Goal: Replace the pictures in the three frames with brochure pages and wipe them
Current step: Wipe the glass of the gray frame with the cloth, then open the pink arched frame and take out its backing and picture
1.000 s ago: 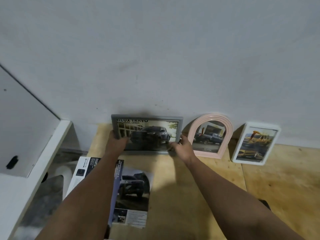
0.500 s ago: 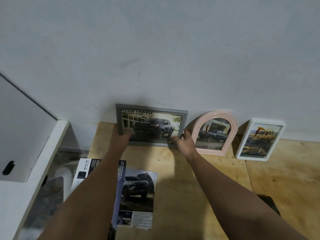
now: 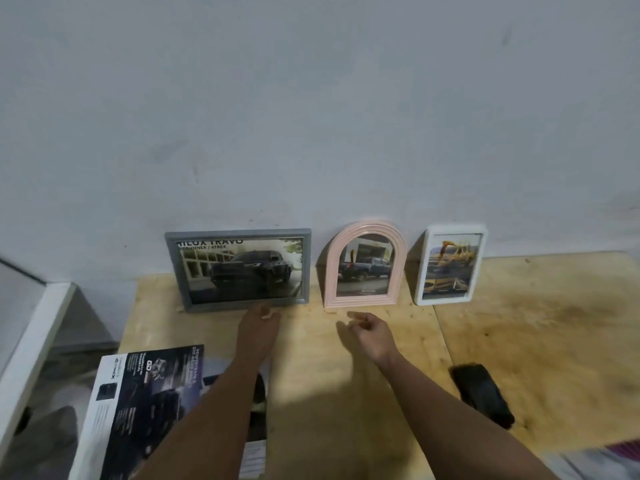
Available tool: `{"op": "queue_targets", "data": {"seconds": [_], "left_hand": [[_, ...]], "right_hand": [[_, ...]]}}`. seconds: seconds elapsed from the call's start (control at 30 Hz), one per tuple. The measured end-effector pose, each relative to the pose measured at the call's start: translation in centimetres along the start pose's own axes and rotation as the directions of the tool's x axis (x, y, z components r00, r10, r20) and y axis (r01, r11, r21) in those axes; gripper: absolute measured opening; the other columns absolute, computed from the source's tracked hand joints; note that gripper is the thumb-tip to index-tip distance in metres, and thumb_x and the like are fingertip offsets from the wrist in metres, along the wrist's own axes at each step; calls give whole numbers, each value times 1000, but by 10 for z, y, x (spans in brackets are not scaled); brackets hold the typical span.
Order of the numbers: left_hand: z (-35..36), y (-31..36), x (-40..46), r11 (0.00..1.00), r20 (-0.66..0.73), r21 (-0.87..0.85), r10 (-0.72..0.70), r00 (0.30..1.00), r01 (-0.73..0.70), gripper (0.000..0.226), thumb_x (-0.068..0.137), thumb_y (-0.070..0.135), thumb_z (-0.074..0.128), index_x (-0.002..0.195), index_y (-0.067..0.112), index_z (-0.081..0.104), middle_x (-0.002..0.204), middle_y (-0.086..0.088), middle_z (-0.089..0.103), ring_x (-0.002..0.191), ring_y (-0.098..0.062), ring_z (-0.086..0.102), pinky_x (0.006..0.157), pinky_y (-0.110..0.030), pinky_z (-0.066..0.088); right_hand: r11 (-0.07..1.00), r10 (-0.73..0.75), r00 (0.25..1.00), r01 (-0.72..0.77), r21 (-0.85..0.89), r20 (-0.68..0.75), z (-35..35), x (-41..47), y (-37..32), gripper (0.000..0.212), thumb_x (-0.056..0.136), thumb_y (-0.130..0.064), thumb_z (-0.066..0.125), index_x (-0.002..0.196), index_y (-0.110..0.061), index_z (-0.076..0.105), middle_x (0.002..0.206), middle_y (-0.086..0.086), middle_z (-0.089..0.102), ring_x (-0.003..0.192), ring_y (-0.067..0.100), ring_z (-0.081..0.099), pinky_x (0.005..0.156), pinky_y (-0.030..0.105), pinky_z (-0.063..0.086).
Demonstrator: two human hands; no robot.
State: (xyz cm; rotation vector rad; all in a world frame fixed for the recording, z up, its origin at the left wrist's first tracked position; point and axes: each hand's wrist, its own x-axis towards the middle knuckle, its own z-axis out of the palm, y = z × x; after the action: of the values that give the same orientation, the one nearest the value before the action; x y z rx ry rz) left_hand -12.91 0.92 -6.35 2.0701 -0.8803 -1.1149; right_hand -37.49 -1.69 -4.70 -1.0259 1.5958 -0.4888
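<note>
Against a plain grey wall (image 3: 311,116), three frames are leaning in a row on a plywood table (image 3: 519,323), propped there so each stands and shows its face. All three seem already filled with brochure car pages: the grey frame (image 3: 239,270) is showing a dark pickup, the pink arched frame (image 3: 365,265) a blue one, the white frame (image 3: 450,265) a yellow one. Just before them, the left hand (image 3: 259,327) and right hand (image 3: 372,332) are hovering, fingers loosely curled, gripping nothing. A brochure (image 3: 145,403) is lying nearer the person.
</note>
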Motion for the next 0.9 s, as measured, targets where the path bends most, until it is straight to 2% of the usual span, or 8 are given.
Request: {"op": "queue_targets", "data": {"seconds": [0.1, 0.23, 0.33, 0.4, 0.53, 0.67, 0.77, 0.9], "left_hand": [[31, 29, -9, 997, 106, -21, 77, 991, -75, 39, 91, 20, 64, 131, 17, 62, 120, 0, 65, 115, -22, 60, 96, -34, 46], [66, 65, -12, 993, 187, -40, 119, 975, -114, 53, 87, 33, 63, 139, 25, 55, 131, 2, 62, 119, -22, 59, 103, -43, 48], [90, 86, -12, 985, 160, -66, 167, 973, -158, 45, 92, 23, 61, 137, 27, 54, 121, 0, 64, 107, -22, 62, 80, -29, 50], [103, 92, -5, 990, 150, -89, 118, 982, -106, 60, 95, 22, 60, 151, 22, 40, 134, -5, 58, 104, -17, 59, 62, -17, 43], [118, 95, 9, 994, 138, -103, 44, 989, -30, 73, 97, 21, 56, 160, 23, 19, 151, -6, 45, 122, -26, 53, 51, -10, 37], [128, 97, 14, 994, 88, -88, 71, 994, -64, 47, 102, 23, 51, 147, 19, 42, 130, -5, 56, 107, -22, 54, 60, -19, 42], [128, 88, 8, 989, -4, -84, 123, 992, -123, 32, 103, 28, 48, 131, 16, 57, 120, -7, 64, 108, -28, 61, 87, -37, 51], [121, 71, -21, 980, -93, 10, 201, 975, -201, 23, 104, 28, 46, 119, 15, 59, 105, -6, 63, 92, -22, 62, 71, -32, 47]], "right_hand": [[1000, -28, 992, 27, -11, -121, -35, 8, 5, 29, 99, -7, 61, 128, -5, 63, 109, 5, 67, 111, 26, 64, 84, 16, 49], [996, -80, 971, 69, -59, -224, -68, 20, -16, 45, 101, -28, 60, 143, -14, 52, 134, 8, 64, 115, 25, 62, 101, 39, 52], [995, -98, 966, 89, -51, -239, -86, 34, -33, 58, 100, -26, 63, 153, -14, 41, 147, 8, 55, 131, 27, 55, 109, 41, 45], [996, -86, 972, 82, -26, -217, -94, 45, -43, 65, 100, -21, 63, 157, -15, 33, 155, 8, 46, 140, 28, 46, 112, 41, 40], [997, -72, 993, 75, 27, -88, -102, 64, -54, 74, 100, -20, 63, 161, -20, 22, 162, 8, 35, 145, 30, 39, 118, 45, 37], [994, -94, 996, 94, 48, -8, -105, 77, -54, 74, 96, -23, 66, 159, -23, 27, 151, 6, 49, 131, 25, 53, 113, 44, 43], [993, -93, 996, 93, 67, -12, -113, 69, -46, 67, 96, -35, 68, 153, -20, 38, 139, -1, 55, 118, 19, 59, 106, 40, 47], [996, -38, 999, 36, 88, 26, -124, 42, -20, 60, 92, -58, 64, 139, -22, 53, 131, 0, 61, 104, 16, 63, 86, 36, 53]]}}
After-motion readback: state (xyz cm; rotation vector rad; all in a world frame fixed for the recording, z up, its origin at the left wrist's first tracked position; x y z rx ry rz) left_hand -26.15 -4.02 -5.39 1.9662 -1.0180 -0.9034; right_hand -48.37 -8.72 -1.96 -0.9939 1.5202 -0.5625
